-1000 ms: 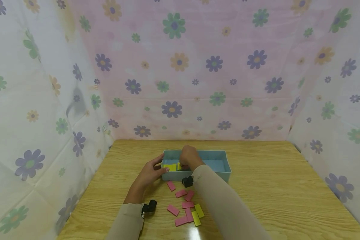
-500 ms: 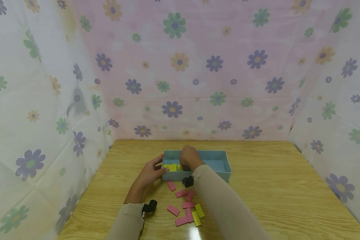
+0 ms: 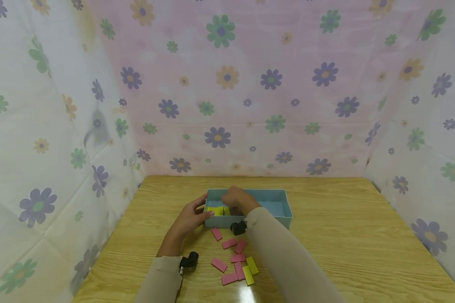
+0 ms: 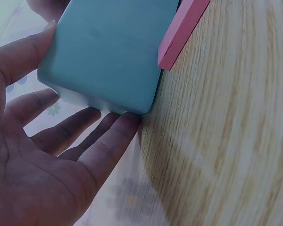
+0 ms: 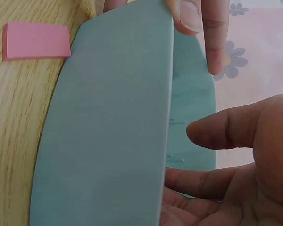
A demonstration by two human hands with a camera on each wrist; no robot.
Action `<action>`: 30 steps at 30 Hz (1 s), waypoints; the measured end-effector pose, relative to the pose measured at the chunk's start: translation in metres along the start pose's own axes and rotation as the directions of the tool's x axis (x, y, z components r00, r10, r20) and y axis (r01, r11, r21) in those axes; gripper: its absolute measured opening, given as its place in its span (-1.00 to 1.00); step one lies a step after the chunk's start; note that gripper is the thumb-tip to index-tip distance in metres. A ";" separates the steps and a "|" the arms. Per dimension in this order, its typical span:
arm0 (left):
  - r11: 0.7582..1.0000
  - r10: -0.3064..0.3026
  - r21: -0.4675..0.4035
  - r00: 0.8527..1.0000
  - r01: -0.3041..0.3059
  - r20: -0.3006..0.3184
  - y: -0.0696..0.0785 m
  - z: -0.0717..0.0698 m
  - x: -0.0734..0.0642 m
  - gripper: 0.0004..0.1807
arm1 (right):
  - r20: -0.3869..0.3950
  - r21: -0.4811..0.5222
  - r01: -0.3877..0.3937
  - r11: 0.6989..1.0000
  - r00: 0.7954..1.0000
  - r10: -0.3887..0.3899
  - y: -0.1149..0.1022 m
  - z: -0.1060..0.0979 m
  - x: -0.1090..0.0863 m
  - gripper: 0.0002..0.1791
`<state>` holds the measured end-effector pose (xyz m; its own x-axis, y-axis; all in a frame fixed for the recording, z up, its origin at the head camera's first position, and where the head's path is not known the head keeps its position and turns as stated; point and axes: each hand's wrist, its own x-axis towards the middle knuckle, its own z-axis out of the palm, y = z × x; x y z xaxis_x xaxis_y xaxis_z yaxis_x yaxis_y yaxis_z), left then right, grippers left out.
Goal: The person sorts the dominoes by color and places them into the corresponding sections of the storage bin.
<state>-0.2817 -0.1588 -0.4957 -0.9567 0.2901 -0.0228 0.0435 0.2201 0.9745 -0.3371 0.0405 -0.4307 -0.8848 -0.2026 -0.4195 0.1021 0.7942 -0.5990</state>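
Observation:
A light blue rectangular box [image 3: 267,221] stands on the table. My left hand [image 3: 189,219] holds its left end, thumb over the near rim and fingers against the end wall [image 4: 111,52], as the left wrist view shows. Yellow domino-shaped blocks [image 3: 215,211] lie inside at the left, with one more yellow block [image 3: 227,211] beside them. Over the box's middle, my right hand [image 3: 239,199] reaches down inside. In the right wrist view the right thumb [image 5: 221,127] and index finger are apart with nothing visible between them; the other fingertips are hidden behind the near wall.
Several pink blocks [image 3: 218,265] are scattered on the wooden table [image 3: 349,235] before the box, between my forearms. Two yellow blocks [image 3: 248,275] lie at their right. One pink block [image 5: 37,41] is close to the box's near wall. Flowered cloth [image 3: 250,84] encloses the table.
My right hand has shifted a little left inside the box, and the yellow block beside its fingers stands closer to the others. My left hand stays on the box end.

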 end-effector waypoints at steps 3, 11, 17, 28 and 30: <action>1.000 -0.001 0.006 1.000 0.001 -0.006 0.000 0.000 -0.001 -0.16 | -0.018 0.000 0.016 1.000 1.000 -0.016 0.000 0.001 -0.001 -0.68; 1.000 0.004 -0.003 1.000 -0.004 0.003 -0.001 0.000 0.000 -0.16 | -0.012 0.085 0.018 0.996 1.000 -0.017 -0.002 0.000 -0.008 -0.48; 1.000 -0.001 0.007 1.000 0.001 0.008 0.000 0.000 0.001 -0.14 | -0.027 0.144 0.001 0.990 1.000 0.003 -0.003 0.001 -0.009 -0.42; 1.000 0.004 -0.006 1.000 -0.004 0.006 -0.002 -0.001 0.001 -0.14 | -0.053 0.177 0.025 0.984 0.998 -0.016 -0.001 0.004 -0.009 -0.40; 1.000 0.002 -0.006 1.000 -0.002 0.009 -0.002 -0.001 0.001 -0.14 | -0.059 0.168 0.027 0.985 0.998 -0.017 -0.001 0.003 -0.010 -0.38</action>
<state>-0.2831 -0.1595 -0.4973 -0.9539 0.2992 -0.0226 0.0439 0.2139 0.9759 -0.3267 0.0402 -0.4283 -0.9118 -0.1816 -0.3683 0.1537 0.6807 -0.7163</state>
